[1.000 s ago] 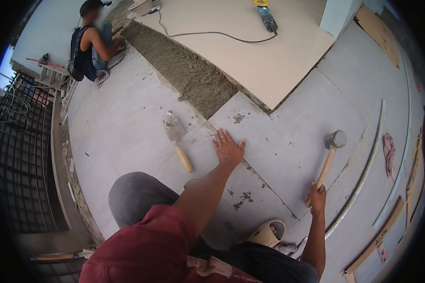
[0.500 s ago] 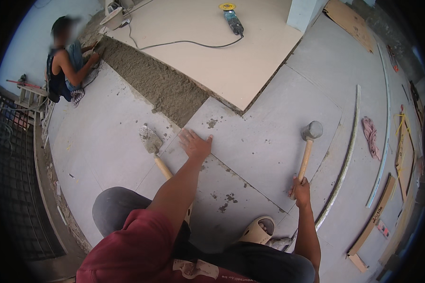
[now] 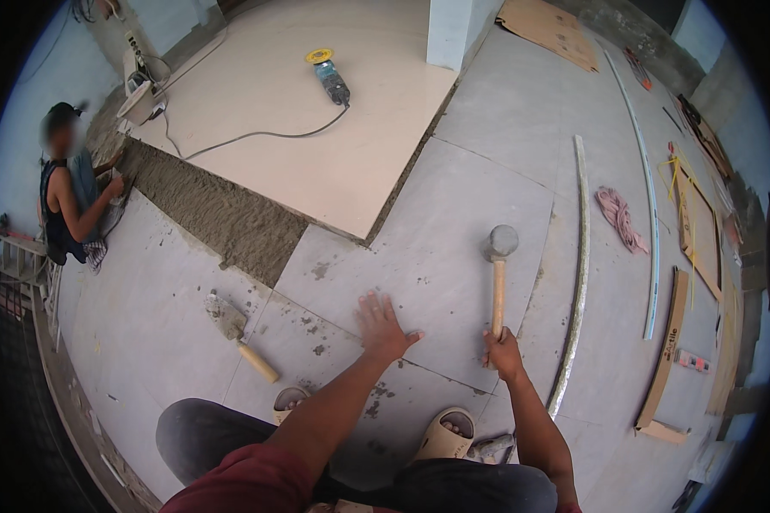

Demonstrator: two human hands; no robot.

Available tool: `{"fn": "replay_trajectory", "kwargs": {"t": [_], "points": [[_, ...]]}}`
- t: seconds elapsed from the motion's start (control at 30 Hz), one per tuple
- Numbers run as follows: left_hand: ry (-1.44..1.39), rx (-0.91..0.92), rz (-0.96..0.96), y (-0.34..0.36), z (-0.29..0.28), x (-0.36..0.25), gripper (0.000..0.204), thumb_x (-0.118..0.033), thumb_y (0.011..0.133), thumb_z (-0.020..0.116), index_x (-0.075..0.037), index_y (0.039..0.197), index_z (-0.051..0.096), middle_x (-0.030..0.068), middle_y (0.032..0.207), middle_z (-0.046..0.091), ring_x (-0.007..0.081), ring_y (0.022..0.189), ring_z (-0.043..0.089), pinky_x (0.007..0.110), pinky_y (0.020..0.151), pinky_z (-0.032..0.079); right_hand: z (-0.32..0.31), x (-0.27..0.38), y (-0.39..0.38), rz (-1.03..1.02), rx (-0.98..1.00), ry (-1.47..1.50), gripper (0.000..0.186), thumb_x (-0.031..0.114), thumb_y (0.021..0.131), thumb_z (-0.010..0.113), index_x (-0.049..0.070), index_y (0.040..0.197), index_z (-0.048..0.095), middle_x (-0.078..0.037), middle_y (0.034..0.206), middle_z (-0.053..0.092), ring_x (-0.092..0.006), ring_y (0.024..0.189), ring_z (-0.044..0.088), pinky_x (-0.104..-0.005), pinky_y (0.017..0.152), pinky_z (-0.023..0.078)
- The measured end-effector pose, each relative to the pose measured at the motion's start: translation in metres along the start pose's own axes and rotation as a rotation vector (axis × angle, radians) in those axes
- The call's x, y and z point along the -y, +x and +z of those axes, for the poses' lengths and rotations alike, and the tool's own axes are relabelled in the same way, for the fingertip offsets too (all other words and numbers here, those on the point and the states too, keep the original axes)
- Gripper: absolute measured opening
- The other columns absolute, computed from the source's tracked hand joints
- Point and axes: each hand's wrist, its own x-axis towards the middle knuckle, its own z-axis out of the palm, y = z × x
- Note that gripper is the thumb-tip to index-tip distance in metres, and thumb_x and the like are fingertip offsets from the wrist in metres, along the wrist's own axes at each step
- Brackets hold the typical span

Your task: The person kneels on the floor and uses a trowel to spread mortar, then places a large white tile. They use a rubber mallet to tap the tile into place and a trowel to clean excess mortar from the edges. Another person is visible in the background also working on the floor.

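Note:
My left hand [image 3: 385, 329] is spread with its fingers apart over a large grey floor tile [image 3: 453, 222], near the joint with the neighbouring tile. In my right hand [image 3: 503, 352] is the wooden handle of a rubber mallet [image 3: 499, 282]; its grey head points away from me, over the same tile. A trowel [image 3: 239, 333] with a mortar-smeared blade and wooden handle lies on the tiles left of my left hand. Beyond it runs a strip of wet grey mortar [image 3: 222, 209], bordered by the tiles and a raised beige slab [image 3: 316, 162].
A corded angle grinder [image 3: 330, 79] lies on the beige slab. At the far left another person [image 3: 77, 184] crouches by the mortar strip. To my right are a long metal straightedge [image 3: 577, 274], a pink cloth [image 3: 620, 220], a pale blue bar [image 3: 646, 197] and cardboard strips [image 3: 666, 355].
My left hand has moved from the tile corner by the mortar toward the right, along the joint. The view has shifted right; the mallet stays in my right hand.

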Motion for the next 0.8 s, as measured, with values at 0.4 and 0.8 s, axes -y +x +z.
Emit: {"fn": "replay_trajectory", "kwargs": {"t": [0.4, 0.8], "points": [[-0.060, -0.019, 0.003, 0.004, 0.002, 0.005, 0.127, -0.079, 0.078, 0.058, 0.004, 0.157, 0.003, 0.0326, 0.162, -0.003, 0.0489, 0.150, -0.007, 0.062, 0.119, 0.002, 0.007, 0.008, -0.003, 0.020, -0.001, -0.123, 0.030, 0.024, 0.096, 0.063, -0.002, 0.103, 0.050, -0.005, 0.071, 0.053, -0.0145, 0.050, 0.054, -0.0317, 0.044, 0.048], [0.014, -0.053, 0.011, -0.003, 0.012, 0.002, 0.120, -0.079, 0.084, 0.051, 0.002, 0.157, 0.001, 0.0333, 0.161, -0.004, 0.0492, 0.150, -0.005, 0.062, 0.119, 0.005, -0.030, 0.013, 0.002, 0.048, 0.018, -0.211, 0.036, 0.029, 0.094, 0.063, -0.006, 0.098, 0.056, -0.009, 0.067, 0.057, -0.0182, 0.051, 0.057, -0.0338, 0.048, 0.048]]}}
